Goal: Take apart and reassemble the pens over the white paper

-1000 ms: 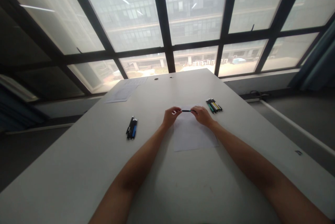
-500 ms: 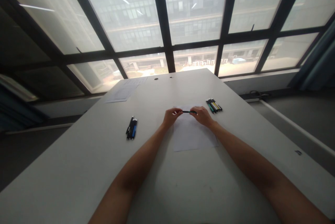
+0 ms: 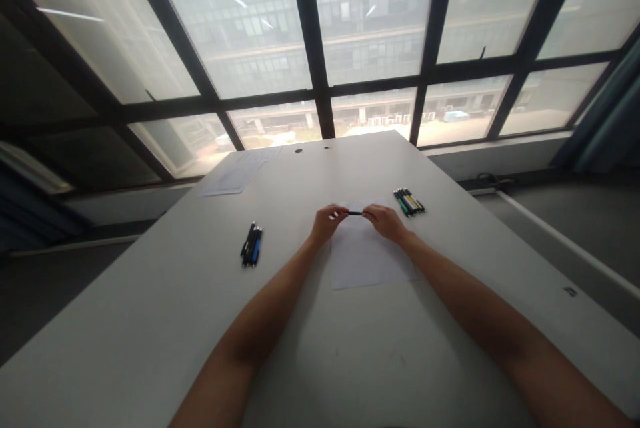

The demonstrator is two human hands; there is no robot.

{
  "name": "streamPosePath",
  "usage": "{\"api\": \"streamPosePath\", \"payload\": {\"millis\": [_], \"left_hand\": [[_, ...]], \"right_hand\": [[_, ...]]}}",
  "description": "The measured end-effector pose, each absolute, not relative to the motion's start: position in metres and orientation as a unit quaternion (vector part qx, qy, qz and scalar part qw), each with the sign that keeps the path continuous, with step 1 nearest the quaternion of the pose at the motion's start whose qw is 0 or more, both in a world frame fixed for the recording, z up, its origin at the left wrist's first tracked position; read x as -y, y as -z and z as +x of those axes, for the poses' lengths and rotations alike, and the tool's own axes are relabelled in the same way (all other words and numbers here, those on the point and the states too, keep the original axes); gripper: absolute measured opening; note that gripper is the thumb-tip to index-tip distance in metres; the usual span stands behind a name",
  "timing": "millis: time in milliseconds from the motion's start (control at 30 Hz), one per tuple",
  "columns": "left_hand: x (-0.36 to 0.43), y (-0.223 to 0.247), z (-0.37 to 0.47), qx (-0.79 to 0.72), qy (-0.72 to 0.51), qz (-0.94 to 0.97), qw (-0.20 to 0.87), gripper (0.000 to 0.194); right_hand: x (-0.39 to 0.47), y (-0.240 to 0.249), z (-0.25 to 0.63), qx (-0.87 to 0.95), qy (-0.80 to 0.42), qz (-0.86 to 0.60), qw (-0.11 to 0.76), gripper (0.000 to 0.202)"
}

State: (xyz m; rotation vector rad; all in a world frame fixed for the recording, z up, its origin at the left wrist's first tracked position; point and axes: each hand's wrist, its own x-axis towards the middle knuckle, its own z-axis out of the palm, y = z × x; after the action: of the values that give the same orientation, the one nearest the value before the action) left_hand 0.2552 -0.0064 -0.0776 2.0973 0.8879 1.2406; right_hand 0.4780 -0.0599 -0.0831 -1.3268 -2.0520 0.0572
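Note:
A dark pen [image 3: 355, 213] with a green part towards its right end is held level between both hands, over the far part of a white paper sheet [image 3: 370, 261]. My left hand [image 3: 328, 220] pinches its left end with the fingertips. At the other end, my right hand [image 3: 384, 220] is closed around the green part, whose tip is hidden by the fingers. Several pens [image 3: 409, 202], with green, yellow and white barrels among them, lie side by side just right of my right hand. Another bunch of dark and blue pens [image 3: 251, 245] rests left of my left forearm.
Papers [image 3: 233, 176] lie at the far left of the white table [image 3: 150, 308]. A small dark object [image 3: 569, 291] is near the right edge. Two small round spots, one a dark disc [image 3: 299, 151], show at the far end, before large windows.
My right hand's fingers have shifted slightly and now cover more of the pen's green end. The left hand and the other pens look unmoved.

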Motion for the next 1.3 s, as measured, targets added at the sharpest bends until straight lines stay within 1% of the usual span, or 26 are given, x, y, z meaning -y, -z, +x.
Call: {"api": "streamPosePath", "payload": {"millis": [100, 200, 300, 467, 600, 800, 900, 1000, 1167, 1300], "left_hand": [[0.0054, 0.0793, 0.2553, -0.336, -0.464, 0.771, 0.279, 0.021], [0.0052, 0.0792, 0.2552, -0.339, -0.459, 0.770, 0.285, 0.022], [0.0061, 0.0777, 0.2551, -0.337, -0.455, 0.773, 0.287, 0.020], [0.0067, 0.0774, 0.2547, -0.350, -0.447, 0.771, 0.287, 0.021], [0.0044, 0.0803, 0.2542, -0.346, -0.452, 0.770, 0.288, 0.019], [0.0028, 0.0818, 0.2547, -0.343, -0.444, 0.776, 0.290, 0.021], [0.0035, 0.0814, 0.2546, -0.345, -0.436, 0.779, 0.290, 0.022], [0.0043, 0.0810, 0.2542, -0.347, -0.432, 0.780, 0.291, 0.023], [0.0043, 0.0807, 0.2545, -0.350, -0.437, 0.776, 0.289, 0.021], [0.0041, 0.0806, 0.2548, -0.348, -0.440, 0.775, 0.292, 0.022]], "right_hand": [[0.0588, 0.0847, 0.4782, 0.787, -0.026, -0.514, 0.340, 0.021], [0.0581, 0.0856, 0.4781, 0.782, -0.041, -0.512, 0.355, 0.015], [0.0584, 0.0851, 0.4780, 0.771, -0.054, -0.515, 0.371, 0.021], [0.0604, 0.0820, 0.4778, 0.766, -0.044, -0.530, 0.362, 0.007], [0.0611, 0.0809, 0.4776, 0.772, -0.038, -0.524, 0.357, 0.004], [0.0594, 0.0837, 0.4768, 0.787, -0.036, -0.512, 0.343, 0.020], [0.0584, 0.0857, 0.4770, 0.781, -0.053, -0.508, 0.359, 0.011], [0.0584, 0.0859, 0.4774, 0.774, -0.061, -0.512, 0.369, 0.014], [0.0595, 0.0835, 0.4775, 0.776, -0.043, -0.522, 0.352, 0.004], [0.0596, 0.0830, 0.4768, 0.788, -0.034, -0.517, 0.333, 0.014]]}}
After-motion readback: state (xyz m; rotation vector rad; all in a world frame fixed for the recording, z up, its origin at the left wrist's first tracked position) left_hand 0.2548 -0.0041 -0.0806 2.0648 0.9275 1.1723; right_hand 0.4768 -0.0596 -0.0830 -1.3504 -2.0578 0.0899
